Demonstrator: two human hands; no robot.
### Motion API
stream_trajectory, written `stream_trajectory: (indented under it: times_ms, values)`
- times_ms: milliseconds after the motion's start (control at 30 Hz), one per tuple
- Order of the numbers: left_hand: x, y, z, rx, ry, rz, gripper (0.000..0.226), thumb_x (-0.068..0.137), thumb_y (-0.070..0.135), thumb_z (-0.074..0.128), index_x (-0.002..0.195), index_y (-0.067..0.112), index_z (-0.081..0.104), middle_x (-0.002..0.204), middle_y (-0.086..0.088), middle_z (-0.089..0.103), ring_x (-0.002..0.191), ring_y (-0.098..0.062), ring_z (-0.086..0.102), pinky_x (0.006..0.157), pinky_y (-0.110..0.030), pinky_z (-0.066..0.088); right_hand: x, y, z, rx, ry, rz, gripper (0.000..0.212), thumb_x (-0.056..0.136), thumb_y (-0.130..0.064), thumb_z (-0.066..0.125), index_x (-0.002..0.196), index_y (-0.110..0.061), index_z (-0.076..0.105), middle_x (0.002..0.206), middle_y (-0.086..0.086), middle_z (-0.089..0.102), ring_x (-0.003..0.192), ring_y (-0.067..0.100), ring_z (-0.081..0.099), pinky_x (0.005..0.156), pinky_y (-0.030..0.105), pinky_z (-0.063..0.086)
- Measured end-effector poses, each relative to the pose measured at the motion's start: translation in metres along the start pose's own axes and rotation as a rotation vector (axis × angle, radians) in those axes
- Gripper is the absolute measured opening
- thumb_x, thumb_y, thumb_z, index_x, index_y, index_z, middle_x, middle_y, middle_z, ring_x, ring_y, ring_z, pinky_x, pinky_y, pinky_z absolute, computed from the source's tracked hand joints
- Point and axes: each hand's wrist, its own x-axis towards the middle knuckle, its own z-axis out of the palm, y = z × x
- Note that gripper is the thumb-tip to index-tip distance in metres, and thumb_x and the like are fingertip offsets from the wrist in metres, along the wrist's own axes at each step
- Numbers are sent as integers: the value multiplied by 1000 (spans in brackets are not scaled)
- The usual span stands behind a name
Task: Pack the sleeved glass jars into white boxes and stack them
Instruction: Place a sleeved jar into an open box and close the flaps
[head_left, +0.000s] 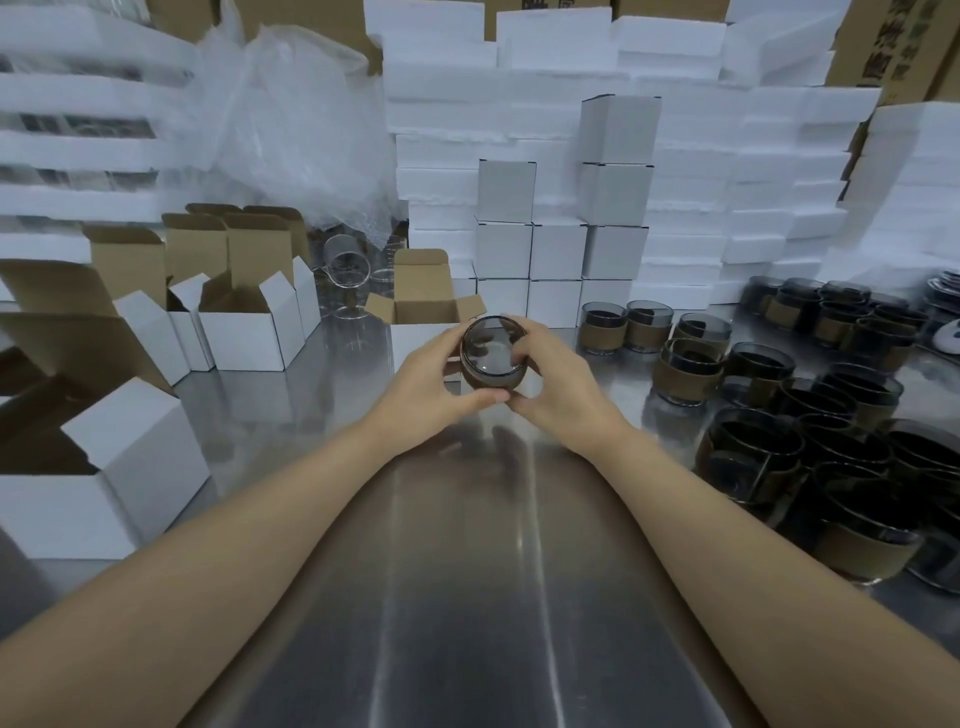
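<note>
While both hands cup it from either side, a sleeved glass jar (491, 353) hangs above the table (467, 571), just in front of an open white box (421, 322). Left hand (431, 379) and right hand (556, 379) each keep a curled grip round its body. The glass is probably rigid, slick and breakable, so the sleeve seems the safest place to hold it.

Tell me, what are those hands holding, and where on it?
A sleeved glass jar, gripped round its sides by the left hand and right hand.
</note>
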Motion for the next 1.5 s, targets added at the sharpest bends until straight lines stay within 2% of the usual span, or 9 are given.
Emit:
stream_trajectory:
  times_ms: [67, 133, 300, 600, 833, 1100, 1200, 1367, 1500]
  values:
    - [-1, 3, 2, -31, 66, 16, 69, 68, 27, 85, 126, 38, 49, 120, 23, 60, 115, -1, 57, 101, -23, 45, 2, -3, 0, 101, 37, 37, 72, 72, 5, 74, 124, -37, 47, 131, -23, 48, 119, -7, 48, 102, 25, 43]
    - [-1, 3, 4, -21, 97, 46, 72, 67, 18, 87, 124, 40, 47, 122, 28, 56, 118, 1, 54, 100, -15, 42, 1, -2, -1, 207, 31, 121, 92, 73, 7, 73, 136, -46, 31, 129, -16, 52, 120, -6, 49, 107, 19, 39]
    - [-1, -1, 4, 32, 54, 66, 80, 68, 4, 84, 127, 40, 44, 138, 12, 50, 129, 0, 46, 111, -28, 36, 0, 1, -3, 133, 24, 135, 65, 71, 0, 79, 130, -13, 54, 118, -12, 57, 110, -1, 54, 103, 22, 43]
    - [0, 0, 2, 25, 37, 58, 79, 67, 2, 84, 131, 28, 46, 139, 6, 51, 129, -1, 45, 110, -28, 37, 1, 1, -2, 159, 10, 131, 68, 73, -1, 79, 134, -12, 52, 126, -11, 54, 113, -8, 49, 96, 4, 37]
    - [2, 1, 2, 26, 77, 53, 72, 70, 28, 85, 130, 34, 46, 124, 27, 56, 118, 5, 52, 98, -13, 41, 2, 4, 0, 174, 25, 157, 69, 77, -9, 77, 138, -17, 48, 124, -14, 56, 112, -5, 52, 93, 8, 43]
    - [2, 0, -1, 149, 107, 103, 78, 79, 30, 77, 145, 23, 35, 132, 10, 46, 123, 3, 44, 93, -9, 41, -1, -1, -2, 253, 48, 134, 70, 88, -6, 65, 139, -40, 31, 130, -2, 57, 115, 2, 57, 92, 17, 49]
    - [0, 2, -2, 142, 139, 72, 72, 75, 43, 77, 137, 32, 42, 118, 10, 47, 111, 2, 47, 88, -10, 43, -3, 0, -3, 244, 38, 145, 58, 91, -5, 60, 138, -33, 41, 126, 3, 62, 104, -10, 60, 90, 16, 50]
    - [-3, 6, -2, 188, 156, 51, 71, 62, 63, 75, 119, 30, 49, 104, 14, 42, 97, 9, 49, 79, -6, 42, -3, -1, -1, 160, -115, 162, 77, 85, -15, 65, 150, -28, 24, 120, -3, 61, 100, 7, 63, 93, 13, 45]
    - [-5, 6, 1, 228, 170, 29, 72, 66, 58, 77, 121, 23, 45, 110, 12, 42, 99, 11, 48, 78, -7, 43, -1, -2, -1, 141, -99, 166, 71, 81, -17, 71, 143, -22, 36, 114, -2, 62, 92, 8, 62, 83, 8, 45]
